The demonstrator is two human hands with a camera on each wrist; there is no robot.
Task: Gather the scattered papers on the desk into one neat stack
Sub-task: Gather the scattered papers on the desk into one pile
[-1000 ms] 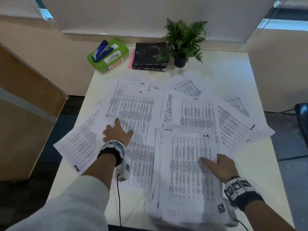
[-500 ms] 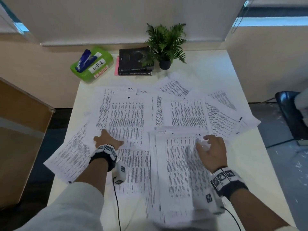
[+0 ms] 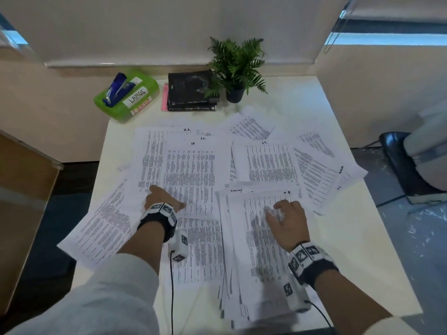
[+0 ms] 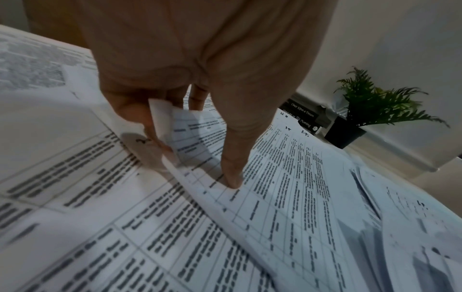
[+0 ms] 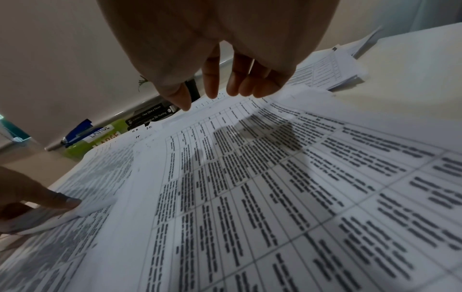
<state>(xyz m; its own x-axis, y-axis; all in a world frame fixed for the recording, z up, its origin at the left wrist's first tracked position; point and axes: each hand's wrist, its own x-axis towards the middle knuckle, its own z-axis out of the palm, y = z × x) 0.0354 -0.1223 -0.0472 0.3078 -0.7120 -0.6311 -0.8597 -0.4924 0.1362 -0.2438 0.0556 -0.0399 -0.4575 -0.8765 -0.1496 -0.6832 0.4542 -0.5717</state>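
Many printed sheets [image 3: 188,175], white with dense black tables, fanned and overlapping across most of the white desk [image 3: 302,97]. At far left, one sheet [image 3: 101,228] jutting over the desk's left edge. Left hand [image 3: 159,198] down on the papers, fingers curled, pinching the curled-up corner of a sheet [image 4: 175,126] between thumb and fingers. Further right, a thick uneven pile [image 3: 256,257] at the near edge, its edges splayed. Right hand [image 3: 287,221] over the pile's top page, fingers loosely spread and slightly bent, gripping nothing. Bare desk along the right side and back corner. Behind: green box [image 3: 128,95], dark books [image 3: 191,93], small potted fern [image 3: 235,66].
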